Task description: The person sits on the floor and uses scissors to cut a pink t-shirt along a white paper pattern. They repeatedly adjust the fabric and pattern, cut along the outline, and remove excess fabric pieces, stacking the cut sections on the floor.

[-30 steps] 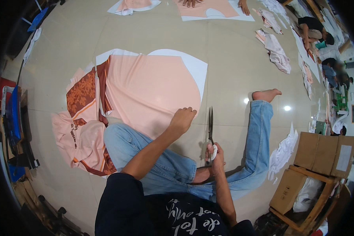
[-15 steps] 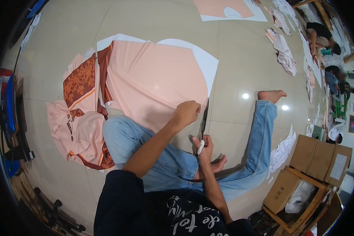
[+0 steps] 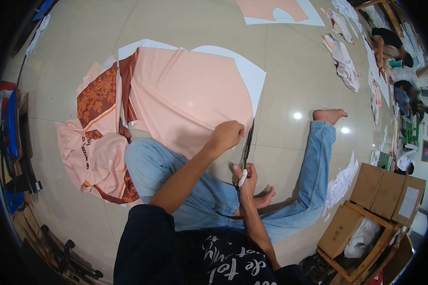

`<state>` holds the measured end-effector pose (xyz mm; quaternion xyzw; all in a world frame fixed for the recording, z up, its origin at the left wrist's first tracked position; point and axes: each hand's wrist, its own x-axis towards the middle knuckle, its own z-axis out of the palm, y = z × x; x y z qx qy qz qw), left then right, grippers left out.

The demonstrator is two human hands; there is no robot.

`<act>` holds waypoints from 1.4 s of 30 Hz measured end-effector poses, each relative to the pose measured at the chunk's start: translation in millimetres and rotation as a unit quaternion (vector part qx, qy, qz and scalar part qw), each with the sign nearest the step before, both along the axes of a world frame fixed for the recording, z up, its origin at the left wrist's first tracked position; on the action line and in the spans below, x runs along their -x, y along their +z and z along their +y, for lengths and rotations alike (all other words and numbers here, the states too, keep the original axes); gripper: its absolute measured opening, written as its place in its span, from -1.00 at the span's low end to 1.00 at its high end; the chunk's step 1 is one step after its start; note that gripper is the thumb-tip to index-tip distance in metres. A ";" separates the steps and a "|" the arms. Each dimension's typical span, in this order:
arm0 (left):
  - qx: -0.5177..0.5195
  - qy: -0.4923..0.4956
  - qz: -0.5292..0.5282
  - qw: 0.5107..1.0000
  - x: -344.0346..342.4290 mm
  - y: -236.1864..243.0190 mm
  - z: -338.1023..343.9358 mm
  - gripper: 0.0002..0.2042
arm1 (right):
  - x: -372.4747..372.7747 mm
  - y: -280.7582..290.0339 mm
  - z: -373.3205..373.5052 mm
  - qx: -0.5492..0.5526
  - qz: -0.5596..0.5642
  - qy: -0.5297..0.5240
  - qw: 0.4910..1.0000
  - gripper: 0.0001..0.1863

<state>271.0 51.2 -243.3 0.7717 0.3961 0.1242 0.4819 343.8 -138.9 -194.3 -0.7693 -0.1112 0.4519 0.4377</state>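
1. One glossy tiled floor (image 3: 280,61) spreads beneath everything, two bright reflections on it; its edges vanish in the dark rim.
2. One seated person wears blue denim jeans (image 3: 314,156). Two bare feet show, one clear at right, the other partly covered by the right forearm. The dark shirt (image 3: 176,254) is cut off below.
3. One broad peach cloth panel (image 3: 195,85) lies before the person, smooth with soft folds, edged in white along its top and curved right side. The left forearm and knee cover its lower part.
4. One rumpled heap of peach, brown and orange printed fabric (image 3: 97,152) sits at left; its layers cannot be counted.
5. At least two cardboard boxes (image 3: 380,190) stand at right, the lower one in a wooden frame.
6. One further peach piece (image 3: 271,9) is cut off by the top edge.
7. At least three co-workers (image 3: 387,40) crowd the right rim, small and indistinct.
8. One pair of scissors (image 3: 248,147) has slim dark blades reaching the panel's right edge; whether cloth lies between them is unclear.
9. Two hands: the right hand (image 3: 247,180) closes around the white-wrapped handles; the left hand (image 3: 227,135) curls at the panel's lower right, its grip impossible to tell.
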 end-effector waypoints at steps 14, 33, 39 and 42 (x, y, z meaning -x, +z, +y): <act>0.003 -0.011 -0.008 1.000 -0.7 2.1 -4.1 -0.84 | 1.4 -14.6 -1.2 -0.011 -0.069 -0.006 0.998 -0.56; 0.002 -0.010 -0.008 1.000 0.4 -0.3 -4.3 -0.83 | -2.1 13.0 7.8 0.042 -0.021 -0.001 0.999 -0.52; 0.008 -0.021 -0.001 1.000 0.0 -0.8 -2.1 -0.83 | -19.6 -12.8 7.4 0.039 -0.116 0.045 0.992 -0.46; 0.034 -0.019 0.006 0.999 -0.1 -0.1 -3.3 -0.83 | -18.3 -10.1 11.6 0.050 -0.137 0.049 0.988 -0.44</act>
